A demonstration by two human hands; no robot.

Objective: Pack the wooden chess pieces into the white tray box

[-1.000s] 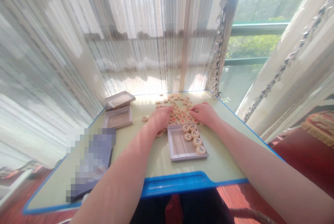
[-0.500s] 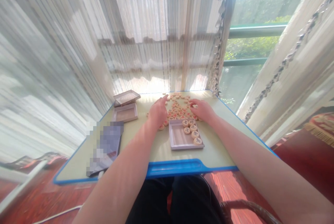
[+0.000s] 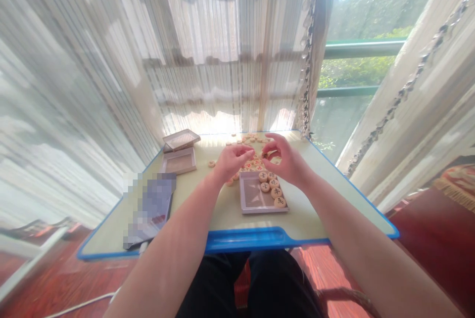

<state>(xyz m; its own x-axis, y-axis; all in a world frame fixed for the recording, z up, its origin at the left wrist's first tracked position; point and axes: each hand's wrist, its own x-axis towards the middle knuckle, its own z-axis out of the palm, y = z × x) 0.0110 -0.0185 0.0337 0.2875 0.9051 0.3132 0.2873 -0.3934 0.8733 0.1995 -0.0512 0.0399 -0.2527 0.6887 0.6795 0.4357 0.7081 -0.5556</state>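
Note:
My right hand [image 3: 286,159] is above the far right corner of a shallow box [image 3: 256,197], pinching a round wooden Chinese chess piece [image 3: 264,156] between thumb and fingers. Facing it from the left is my left hand [image 3: 232,160], its fingertips pressed together. Whatever those fingers hold, if anything, I cannot make out. Inside the box, several pieces with black characters [image 3: 275,193] line the right side and far right corner. Loose pieces with red characters [image 3: 254,163] lie behind the box, partly hidden by my hands.
At the table's left stand another shallow box [image 3: 180,160] and a lid-like tray [image 3: 181,139]. A dark flat object [image 3: 154,209], partly blurred out, lies nearer on that side. One piece [image 3: 211,164] sits apart on the left. The table [image 3: 311,219] has a blue rim; curtains hang behind it.
Both hands have come nearer the box and closer together, away from the far pieces. A chess piece now shows in my right hand's pinch. My left fingers have closed together.

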